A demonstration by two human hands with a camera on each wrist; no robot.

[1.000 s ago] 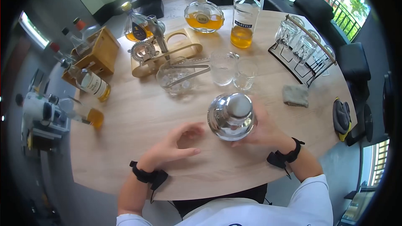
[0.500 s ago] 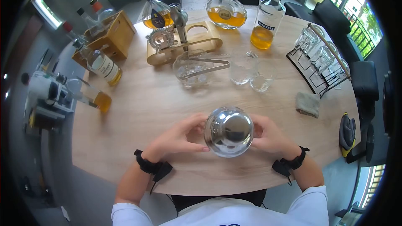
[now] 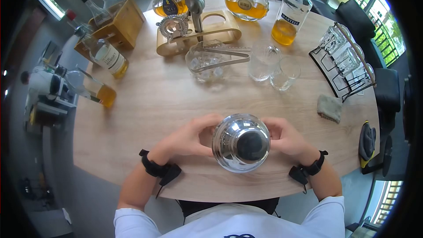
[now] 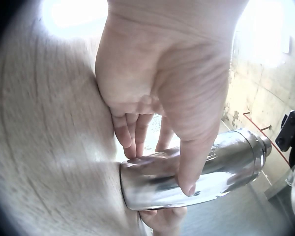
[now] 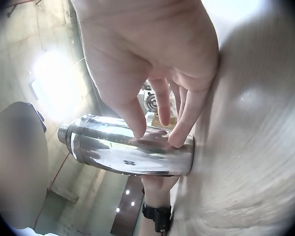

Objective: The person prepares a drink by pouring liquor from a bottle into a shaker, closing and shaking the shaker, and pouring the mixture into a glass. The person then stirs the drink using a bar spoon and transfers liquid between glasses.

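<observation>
A shiny steel cocktail shaker [image 3: 240, 143] stands on the table close to the person in the head view, its capped top towards the camera. In the left wrist view the base of the shaker [image 4: 187, 172] meets the tabletop. My left hand [image 3: 187, 139] holds its left side, with the thumb laid along the steel and the fingers behind. From the other side my right hand [image 3: 288, 139] holds it by thumb and fingertips, as the right wrist view also shows.
Beyond the shaker are a glass ice bowl [image 3: 191, 64] with tongs [image 3: 229, 62] across it and two drinking glasses [image 3: 284, 77]. Liquor bottles [image 3: 288, 22] stand behind and to the left. A glass rack [image 3: 326, 75], a folded cloth [image 3: 329, 108] and a grey pouch [image 3: 366, 141] lie right.
The shaker has come nearer the person and stands on the table. My left hand, apart from it a second ago, now touches and holds it with the right. The head view has shifted.
</observation>
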